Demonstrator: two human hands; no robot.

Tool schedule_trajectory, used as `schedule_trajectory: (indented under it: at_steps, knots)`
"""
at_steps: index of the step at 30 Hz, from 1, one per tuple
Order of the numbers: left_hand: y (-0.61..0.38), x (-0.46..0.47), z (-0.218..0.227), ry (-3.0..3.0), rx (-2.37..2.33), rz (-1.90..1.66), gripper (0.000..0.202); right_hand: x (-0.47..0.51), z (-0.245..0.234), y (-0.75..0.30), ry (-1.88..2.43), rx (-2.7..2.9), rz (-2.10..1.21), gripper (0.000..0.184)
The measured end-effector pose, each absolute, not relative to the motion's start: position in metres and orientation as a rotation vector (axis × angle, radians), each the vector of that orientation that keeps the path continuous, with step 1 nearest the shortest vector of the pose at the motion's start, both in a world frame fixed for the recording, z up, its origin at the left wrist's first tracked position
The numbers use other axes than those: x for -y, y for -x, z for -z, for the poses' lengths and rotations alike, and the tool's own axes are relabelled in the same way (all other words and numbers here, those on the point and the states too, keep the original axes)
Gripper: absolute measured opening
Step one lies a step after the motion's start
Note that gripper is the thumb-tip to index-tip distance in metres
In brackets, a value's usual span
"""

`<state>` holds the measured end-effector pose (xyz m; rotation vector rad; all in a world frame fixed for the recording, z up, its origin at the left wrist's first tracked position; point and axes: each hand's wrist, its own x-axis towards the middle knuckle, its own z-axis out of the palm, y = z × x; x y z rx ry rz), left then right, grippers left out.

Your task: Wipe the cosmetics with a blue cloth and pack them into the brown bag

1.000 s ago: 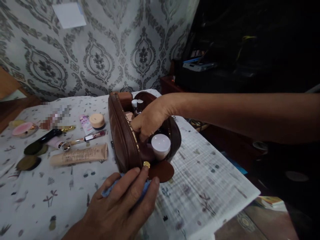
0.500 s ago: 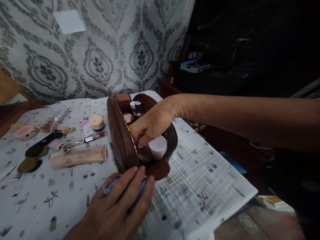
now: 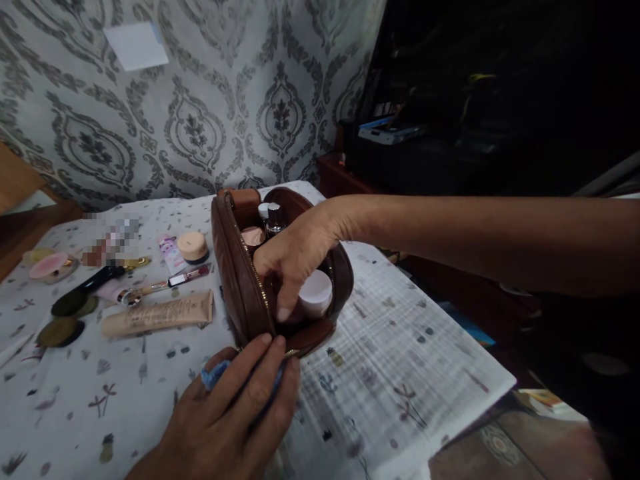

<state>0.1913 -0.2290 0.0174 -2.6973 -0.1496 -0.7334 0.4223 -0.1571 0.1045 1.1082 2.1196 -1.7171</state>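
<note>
Pouch (image 3: 235, 273) stands braced by the flat, open left hand (image 3: 235, 413) as the right hand (image 3: 295, 257) grips a jar (image 3: 296, 314) inside.

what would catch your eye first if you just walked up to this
The open brown leather zip pouch stands mid-table, with the right hand dipped into it beside a white-lidded round jar. The left hand lies flat on a blue cloth at the pouch's near end, fingertips touching the pouch. To the left, a beige cosmetics tube lies among scattered make-up on the patterned tablecloth.
</note>
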Motion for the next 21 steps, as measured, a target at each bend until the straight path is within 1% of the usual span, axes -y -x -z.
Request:
schedule_trajectory:
  at_steps: [3, 8, 11, 14, 17, 21]
  knots:
    - [-0.192, 0.228, -0.017, 2.691, 0.142, 0.713, 0.034, 0.159, -0.103, -0.417, -1.097, -2.092, 1.742, 0.018]
    - [-0.194, 0.227, -0.014, 2.687, 0.132, 0.709, 0.034, 0.161, -0.094, -0.41, -1.102, -2.188, 1.671, 0.014]
    - [-0.194, 0.228, -0.011, 2.684, 0.146, 0.77, 0.036, 0.163, -0.092, -0.41, -1.144, -2.215, 1.656, 0.013]
    - [-0.195, 0.229, -0.011, 2.713, 0.183, 0.803, 0.036, 0.163, -0.093, -0.412, -1.105, -2.194, 1.667, 0.008]
    - [-0.195, 0.231, -0.015, 2.728, 0.191, 0.783, 0.035, 0.162, -0.096, -0.411, -1.079, -2.2, 1.572, 0.006]
    - [-0.195, 0.23, -0.02, 2.724, 0.154, 0.716, 0.034, 0.161, -0.1, -0.408, -1.173, -2.242, 1.379, 0.005]
